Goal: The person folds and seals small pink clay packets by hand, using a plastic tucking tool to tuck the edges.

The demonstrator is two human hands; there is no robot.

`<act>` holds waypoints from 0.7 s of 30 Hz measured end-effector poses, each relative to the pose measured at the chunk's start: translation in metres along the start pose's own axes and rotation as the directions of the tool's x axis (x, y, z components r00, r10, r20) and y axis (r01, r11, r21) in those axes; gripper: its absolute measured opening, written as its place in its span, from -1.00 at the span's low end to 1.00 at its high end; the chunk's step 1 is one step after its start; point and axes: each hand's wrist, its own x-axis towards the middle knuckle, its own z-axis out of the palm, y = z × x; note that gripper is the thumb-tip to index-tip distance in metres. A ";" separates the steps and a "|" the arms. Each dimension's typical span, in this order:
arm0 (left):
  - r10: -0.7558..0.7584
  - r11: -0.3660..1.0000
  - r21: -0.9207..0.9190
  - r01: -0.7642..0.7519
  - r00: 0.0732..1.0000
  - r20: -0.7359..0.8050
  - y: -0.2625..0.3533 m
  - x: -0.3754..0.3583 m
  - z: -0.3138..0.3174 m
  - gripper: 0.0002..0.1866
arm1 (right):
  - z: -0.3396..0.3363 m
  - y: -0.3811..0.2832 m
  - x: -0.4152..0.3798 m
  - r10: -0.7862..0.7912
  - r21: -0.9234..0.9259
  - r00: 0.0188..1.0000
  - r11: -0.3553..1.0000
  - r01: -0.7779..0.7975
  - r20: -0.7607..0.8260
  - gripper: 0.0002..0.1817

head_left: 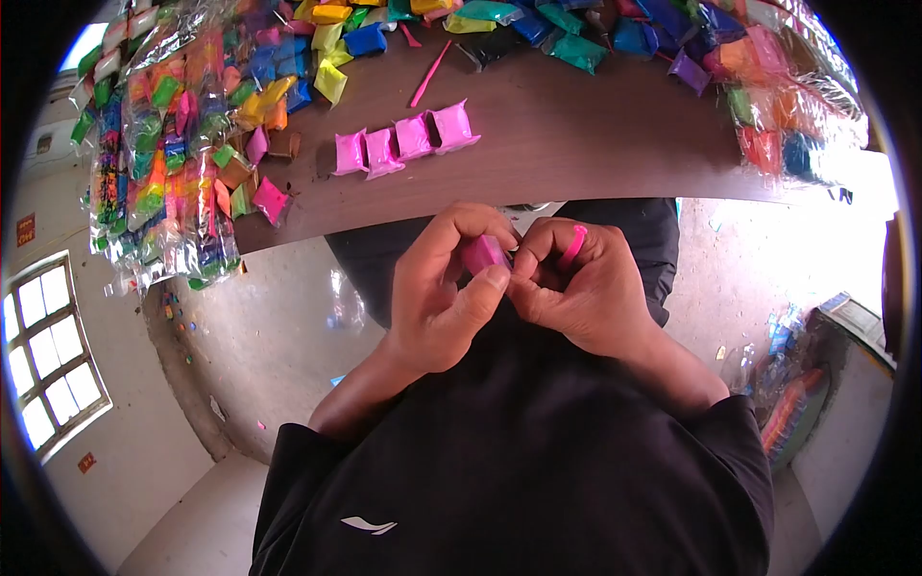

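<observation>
I see left hand [437, 293] and right hand [576, 288] pinched shut together on a pink packet [483, 254], long axis tilted up-left. Pink stick [573, 245] in right fingers. Four pink packets [406, 139] on worktop [576, 134] beyond.

No legible text in view.
A white swoosh-like logo mark [369, 525], without letters, sits on the black garment [538, 461]. Red signs on the wall at left [25, 229] and lower left [86, 462] are too small to read. Printing on the packets [163, 144] cannot be made out.
</observation>
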 end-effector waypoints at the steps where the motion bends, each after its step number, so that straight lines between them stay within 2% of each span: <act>1: -0.019 1.000 0.007 0.019 1.000 -0.021 0.001 0.001 0.003 -0.79 | 0.000 0.001 0.000 0.000 0.000 1.000 1.000 0.000 0.001 -0.87; 5: -0.085 0.994 0.061 0.089 0.994 -0.069 0.004 0.000 0.009 -0.85 | 0.002 0.005 0.000 -0.069 -0.064 0.997 0.996 0.067 -0.032 -0.87; 9: -0.032 0.999 0.038 0.035 0.997 -0.065 -0.001 0.000 0.007 -0.87 | 0.001 0.008 0.001 -0.119 -0.091 0.993 0.989 0.117 -0.017 -0.84; 16: -0.031 0.999 0.019 0.032 0.999 -0.045 -0.002 -0.001 0.004 -0.90 | 0.002 0.005 0.001 -0.080 -0.083 0.996 0.994 0.077 -0.035 -0.83; 19: -0.044 0.999 -0.004 0.044 0.998 -0.043 0.001 -0.001 0.005 -0.90 | -0.001 0.006 0.001 -0.023 -0.077 0.999 0.997 0.021 -0.024 -0.90; 20: -0.058 0.998 -0.030 0.057 0.997 -0.048 0.003 -0.001 0.006 -0.91 | -0.001 0.011 0.002 -0.179 -0.005 0.983 0.984 0.179 -0.039 -0.96; 21: -0.058 0.998 -0.030 0.056 0.997 -0.050 0.003 -0.001 0.006 -0.91 | -0.002 0.014 0.003 -0.329 0.064 0.942 0.941 0.333 -0.064 -0.94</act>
